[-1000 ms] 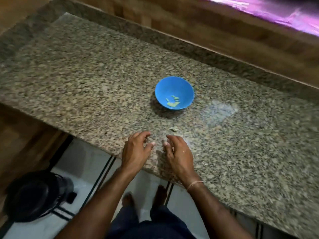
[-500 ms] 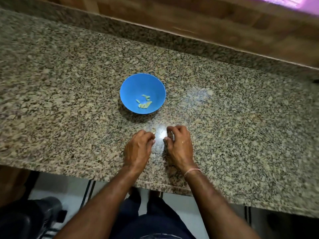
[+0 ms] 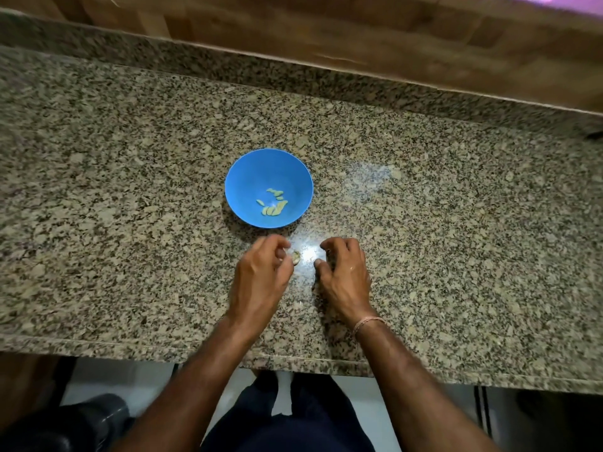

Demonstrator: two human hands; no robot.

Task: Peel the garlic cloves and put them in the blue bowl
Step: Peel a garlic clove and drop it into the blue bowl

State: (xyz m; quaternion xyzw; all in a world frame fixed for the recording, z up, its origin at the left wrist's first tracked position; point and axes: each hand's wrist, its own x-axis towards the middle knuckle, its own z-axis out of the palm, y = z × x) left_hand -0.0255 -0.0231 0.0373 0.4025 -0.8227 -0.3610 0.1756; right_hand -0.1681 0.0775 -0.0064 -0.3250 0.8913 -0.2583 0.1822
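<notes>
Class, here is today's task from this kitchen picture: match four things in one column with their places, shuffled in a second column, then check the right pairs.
Things
1. blue bowl
2. peeled cloves
3. loose garlic clove
4. thread band

Places
A. on the wrist of the right hand
B. at the fingertips of the left hand
C. inside the bowl
D. on the counter, beyond both hands

Pairs: 1-D, 2-C, 3-B, 4-A.
</notes>
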